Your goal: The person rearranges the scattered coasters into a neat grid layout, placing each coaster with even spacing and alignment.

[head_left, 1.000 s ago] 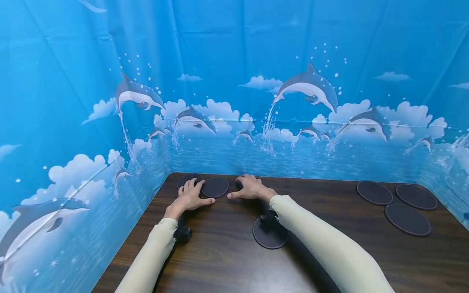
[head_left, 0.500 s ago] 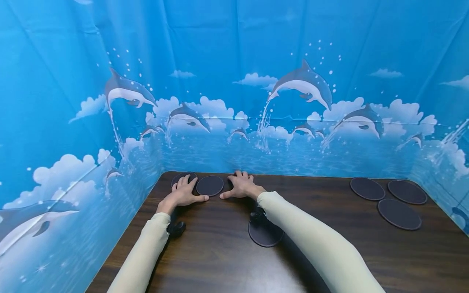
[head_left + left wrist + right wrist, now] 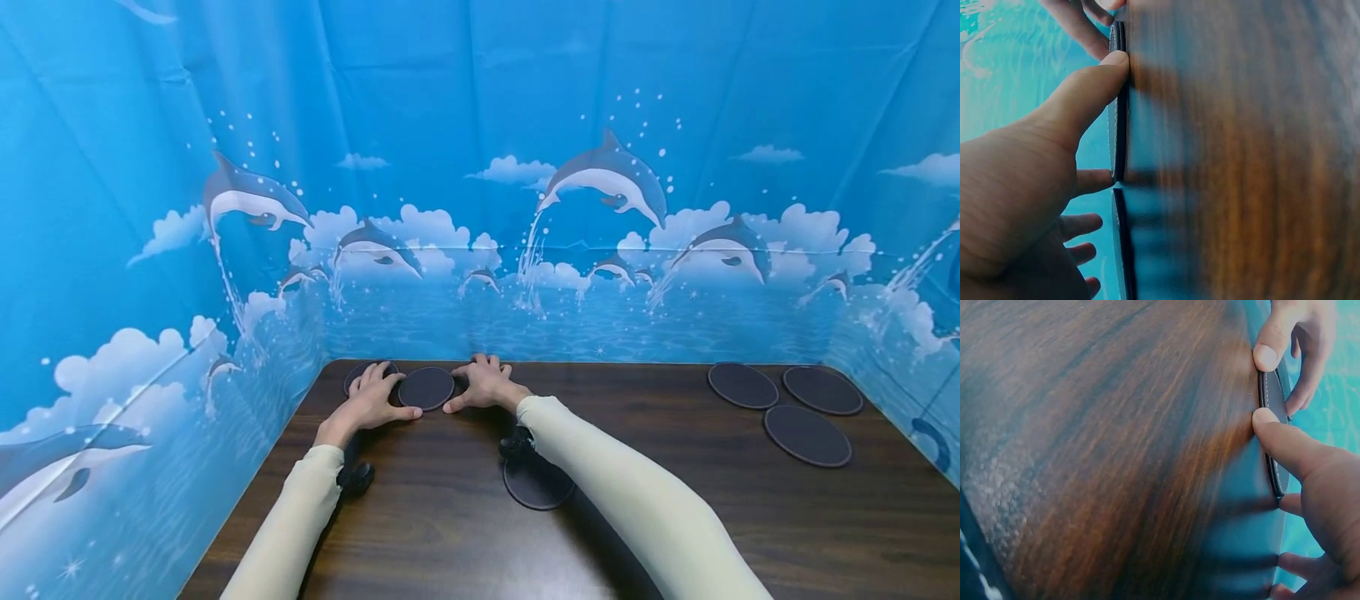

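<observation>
A dark round coaster [image 3: 426, 389] with a stitched rim lies near the table's back left, between my two hands. On its left side is my left hand [image 3: 365, 404], thumb at the near edge and index fingertip at the side, as the left wrist view shows. My right hand [image 3: 486, 386] is on the other side; in the right wrist view its thumb [image 3: 1264, 417] touches the near rim and its index fingertip meets the edge. The other fingers of both hands are spread. A second coaster [image 3: 356, 373] lies left of the first, partly hidden under my left fingers.
Another coaster [image 3: 536, 490] lies below my right forearm, partly covered. Three more coasters, one of them a front coaster [image 3: 807, 435], lie grouped at the back right. A blue dolphin-print curtain [image 3: 450, 317] stands along the back and sides of the brown wooden table [image 3: 427, 517].
My right hand has moved left, up to the coaster's right edge. My left thumb and index finger stay by its left side. The head view has shifted slightly to the right.
</observation>
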### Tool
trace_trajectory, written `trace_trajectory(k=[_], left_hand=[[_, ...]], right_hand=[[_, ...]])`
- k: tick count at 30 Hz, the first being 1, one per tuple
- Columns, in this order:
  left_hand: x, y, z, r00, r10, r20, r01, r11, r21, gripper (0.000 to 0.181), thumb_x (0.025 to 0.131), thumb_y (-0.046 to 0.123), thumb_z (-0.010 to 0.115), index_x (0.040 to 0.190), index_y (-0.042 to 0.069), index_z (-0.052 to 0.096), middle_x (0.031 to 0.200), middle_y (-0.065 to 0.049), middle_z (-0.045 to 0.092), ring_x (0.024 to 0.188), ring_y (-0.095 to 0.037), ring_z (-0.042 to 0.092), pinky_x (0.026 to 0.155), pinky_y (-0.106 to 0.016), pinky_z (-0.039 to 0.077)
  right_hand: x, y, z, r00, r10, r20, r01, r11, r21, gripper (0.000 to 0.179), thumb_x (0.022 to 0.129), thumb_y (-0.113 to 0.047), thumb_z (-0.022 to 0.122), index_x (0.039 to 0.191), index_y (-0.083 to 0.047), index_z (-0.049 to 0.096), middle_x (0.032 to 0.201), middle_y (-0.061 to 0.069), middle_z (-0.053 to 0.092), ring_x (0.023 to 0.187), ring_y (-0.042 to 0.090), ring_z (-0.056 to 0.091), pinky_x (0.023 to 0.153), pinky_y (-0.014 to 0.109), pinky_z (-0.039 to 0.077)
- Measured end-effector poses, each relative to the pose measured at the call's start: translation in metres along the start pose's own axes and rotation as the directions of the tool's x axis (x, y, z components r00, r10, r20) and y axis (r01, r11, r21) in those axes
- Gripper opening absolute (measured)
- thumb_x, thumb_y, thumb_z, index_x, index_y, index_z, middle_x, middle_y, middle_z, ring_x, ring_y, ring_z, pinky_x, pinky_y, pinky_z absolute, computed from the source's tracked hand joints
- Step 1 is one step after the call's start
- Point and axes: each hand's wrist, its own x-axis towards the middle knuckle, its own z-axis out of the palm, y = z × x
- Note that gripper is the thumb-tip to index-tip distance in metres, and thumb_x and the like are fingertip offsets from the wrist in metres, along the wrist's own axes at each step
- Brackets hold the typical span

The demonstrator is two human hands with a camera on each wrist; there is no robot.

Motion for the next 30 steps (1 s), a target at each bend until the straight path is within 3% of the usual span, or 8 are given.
trace_trajectory(k=[7, 13, 22, 26, 30], left_hand=[[0.001, -0.002, 0.0, 0.999, 0.027, -0.025, -0.029, 0.998, -0.05, 0.088, 0.084, 0.061, 0.077, 0.142, -0.002, 0.055, 0.16, -0.029, 0.024, 0.148, -0.049, 0.012, 0.11, -0.071, 0.011], [-0.001, -0.003, -0.001, 0.997, 0.039, -0.059, -0.042, 0.998, -0.042, 0.081, 0.081, 0.061, 0.079, 0.13, -0.002, 0.062, 0.159, -0.029, 0.026, 0.148, -0.048, 0.013, 0.113, -0.067, 0.009], [-0.004, -0.002, -0.001, 0.995, 0.049, -0.088, -0.055, 0.996, -0.067, 0.079, 0.08, 0.06, 0.08, 0.127, -0.002, 0.064, 0.158, -0.028, 0.028, 0.147, -0.047, 0.016, 0.111, -0.07, 0.011], [-0.003, 0.0, -0.001, 0.992, 0.066, -0.11, -0.076, 0.993, -0.087, 0.081, 0.081, 0.061, 0.079, 0.129, -0.002, 0.063, 0.159, -0.026, 0.028, 0.147, -0.045, 0.017, 0.11, -0.07, 0.012], [-0.003, 0.006, -0.002, 0.989, 0.074, -0.13, -0.091, 0.988, -0.124, 0.084, 0.081, 0.064, 0.078, 0.132, -0.002, 0.062, 0.16, -0.026, 0.024, 0.147, -0.046, 0.016, 0.11, -0.07, 0.012]], right_hand=[[0.002, -0.001, 0.001, 1.0, -0.01, -0.014, 0.011, 0.999, 0.038, 0.075, 0.082, -0.059, 0.08, 0.146, -0.025, 0.059, 0.158, 0.015, 0.032, 0.142, 0.041, 0.024, 0.106, 0.06, 0.024], [0.004, -0.004, 0.003, 0.999, -0.036, -0.022, 0.037, 0.997, 0.067, 0.07, 0.083, -0.054, 0.082, 0.142, -0.021, 0.062, 0.155, 0.014, 0.036, 0.14, 0.039, 0.027, 0.106, 0.059, 0.024], [0.005, -0.002, 0.002, 0.997, -0.075, -0.013, 0.076, 0.989, 0.123, 0.066, 0.085, -0.048, 0.082, 0.138, -0.014, 0.063, 0.153, 0.014, 0.038, 0.14, 0.039, 0.029, 0.106, 0.059, 0.025], [0.002, 0.008, 0.001, 0.991, -0.127, -0.03, 0.13, 0.969, 0.212, 0.066, 0.087, -0.045, 0.081, 0.138, -0.009, 0.061, 0.153, 0.013, 0.041, 0.14, 0.035, 0.035, 0.11, 0.057, 0.026], [-0.002, 0.018, -0.002, 0.983, -0.176, -0.057, 0.185, 0.927, 0.326, 0.068, 0.087, -0.041, 0.082, 0.138, -0.003, 0.058, 0.152, 0.013, 0.042, 0.14, 0.033, 0.039, 0.111, 0.052, 0.033]])
